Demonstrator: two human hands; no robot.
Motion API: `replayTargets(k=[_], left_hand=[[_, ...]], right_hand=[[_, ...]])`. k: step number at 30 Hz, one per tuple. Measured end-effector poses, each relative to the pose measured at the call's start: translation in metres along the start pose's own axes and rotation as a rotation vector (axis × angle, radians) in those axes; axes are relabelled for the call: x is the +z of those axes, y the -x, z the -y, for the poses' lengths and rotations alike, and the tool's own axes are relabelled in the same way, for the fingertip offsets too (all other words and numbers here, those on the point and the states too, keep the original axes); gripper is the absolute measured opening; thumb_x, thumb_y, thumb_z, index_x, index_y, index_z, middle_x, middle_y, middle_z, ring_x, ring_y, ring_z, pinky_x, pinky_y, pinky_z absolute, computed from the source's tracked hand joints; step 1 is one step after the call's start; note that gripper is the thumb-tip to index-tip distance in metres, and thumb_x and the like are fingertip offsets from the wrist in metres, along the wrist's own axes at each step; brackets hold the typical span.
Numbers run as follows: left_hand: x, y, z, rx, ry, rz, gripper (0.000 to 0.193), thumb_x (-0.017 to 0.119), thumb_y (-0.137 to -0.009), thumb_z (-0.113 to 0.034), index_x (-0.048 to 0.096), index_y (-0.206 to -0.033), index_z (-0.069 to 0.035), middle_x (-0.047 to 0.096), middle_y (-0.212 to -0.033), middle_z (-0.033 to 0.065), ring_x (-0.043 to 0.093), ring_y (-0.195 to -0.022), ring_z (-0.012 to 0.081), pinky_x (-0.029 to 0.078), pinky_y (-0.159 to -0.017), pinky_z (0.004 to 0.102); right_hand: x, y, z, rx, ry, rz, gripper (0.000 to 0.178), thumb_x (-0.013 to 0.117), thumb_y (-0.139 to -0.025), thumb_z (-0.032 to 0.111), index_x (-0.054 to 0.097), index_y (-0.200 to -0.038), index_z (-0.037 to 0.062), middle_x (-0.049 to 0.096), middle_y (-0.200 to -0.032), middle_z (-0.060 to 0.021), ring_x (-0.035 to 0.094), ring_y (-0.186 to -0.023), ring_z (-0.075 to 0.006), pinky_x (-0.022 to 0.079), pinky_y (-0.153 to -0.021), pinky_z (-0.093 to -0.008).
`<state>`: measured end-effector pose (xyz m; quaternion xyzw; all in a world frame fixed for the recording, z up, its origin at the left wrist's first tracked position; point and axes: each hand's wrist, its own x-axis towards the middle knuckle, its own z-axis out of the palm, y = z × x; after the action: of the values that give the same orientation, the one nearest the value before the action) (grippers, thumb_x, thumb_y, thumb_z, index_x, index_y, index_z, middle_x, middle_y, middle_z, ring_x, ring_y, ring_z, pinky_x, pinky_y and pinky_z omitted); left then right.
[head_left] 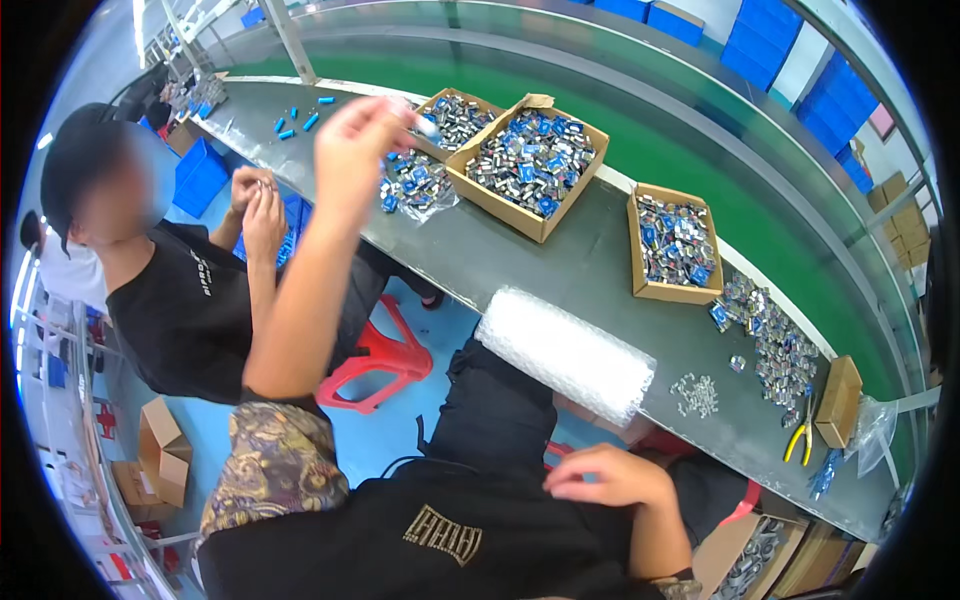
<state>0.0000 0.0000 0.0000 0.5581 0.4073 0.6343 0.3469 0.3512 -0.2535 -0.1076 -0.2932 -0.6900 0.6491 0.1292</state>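
My left hand (362, 140) is raised over the far left of the bench, its fingers pinched together. A small whitish piece (427, 128) shows at the fingertips, too blurred to name. Behind that hand lies a heap of small metal-and-blue parts (418, 182) on a clear plastic bag, in front of a cardboard box (425, 146) of similar parts. My right hand (612, 476) hovers near my lap, fingers loosely stretched and nothing seen in them. Closest to it on the bench are a roll of bubble wrap (568, 354) and a small pile of silvery pieces (694, 396).
Two more open cartons (541, 228) (680, 291) of parts stand along the bench. Loose parts (778, 345), yellow-handled pliers (798, 443) and a small carton (838, 402) lie right. A co-worker (190, 300) sits left, beside a red stool (375, 365). Beyond runs a green conveyor (700, 165).
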Motion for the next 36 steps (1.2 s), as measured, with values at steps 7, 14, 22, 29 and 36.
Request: replayTargets(k=[7, 14, 22, 29, 36], left_hand=[[0.128, 0.172, -0.068, -0.376, 0.361, 0.433, 0.015, 0.067, -0.088, -0.004, 0.064, -0.099, 0.005, 0.07, -0.084, 0.017, 0.067, -0.069, 0.0189, 0.056, -0.065, 0.0298], [0.18, 0.22, -0.076, -0.085, 0.209, 0.578, 0.012, 0.071, -0.086, 0.0, 0.071, -0.097, 0.004, 0.067, -0.091, 0.0079, 0.066, -0.082, 0.0126, 0.052, -0.07, 0.0225], [0.214, 0.232, -0.087, -0.244, 0.371, 0.718, 0.012, 0.068, -0.089, -0.003, 0.07, -0.099, 0.003, 0.064, -0.09, 0.0067, 0.062, -0.078, 0.0116, 0.049, -0.065, 0.0234], [0.219, 0.235, -0.084, -0.239, 0.396, 0.711, 0.014, 0.067, -0.091, -0.008, 0.068, -0.099, 0.003, 0.065, -0.089, 0.0075, 0.058, -0.067, 0.0104, 0.046, -0.06, 0.0228], [0.211, 0.229, -0.078, -0.424, 0.369, 0.55, 0.019, 0.068, -0.092, -0.017, 0.069, -0.099, 0.001, 0.063, -0.073, 0.0016, 0.053, -0.062, 0.0067, 0.039, -0.054, 0.0212]], right_hand=[[-0.034, 0.012, 0.084, -0.498, -0.04, -1.071, 0.058, 0.069, -0.086, 0.041, 0.057, -0.118, -0.0052, 0.065, -0.111, -0.0164, 0.061, -0.108, -0.0237, 0.047, -0.095, -0.0364], [-0.024, 0.038, 0.065, -0.564, -0.057, -0.997, 0.037, 0.075, -0.083, 0.01, 0.059, -0.115, -0.0015, 0.066, -0.1, -0.009, 0.064, -0.094, -0.0148, 0.051, -0.086, -0.03], [-0.034, 0.081, 0.057, -0.533, -0.573, -0.756, 0.018, 0.07, -0.089, 0.006, 0.062, -0.103, -0.0006, 0.067, -0.089, -0.0051, 0.064, -0.081, -0.0104, 0.053, -0.072, -0.0255], [-0.037, 0.087, 0.053, -0.492, -0.657, -0.695, 0.016, 0.07, -0.089, 0.009, 0.063, -0.1, -0.0007, 0.065, -0.087, -0.0056, 0.063, -0.078, -0.0114, 0.054, -0.072, -0.0262], [-0.025, 0.07, 0.052, -0.571, -0.682, -0.675, 0.028, 0.068, -0.088, 0.004, 0.054, -0.112, 0.0006, 0.06, -0.098, -0.007, 0.062, -0.086, -0.0125, 0.052, -0.077, -0.0271]])
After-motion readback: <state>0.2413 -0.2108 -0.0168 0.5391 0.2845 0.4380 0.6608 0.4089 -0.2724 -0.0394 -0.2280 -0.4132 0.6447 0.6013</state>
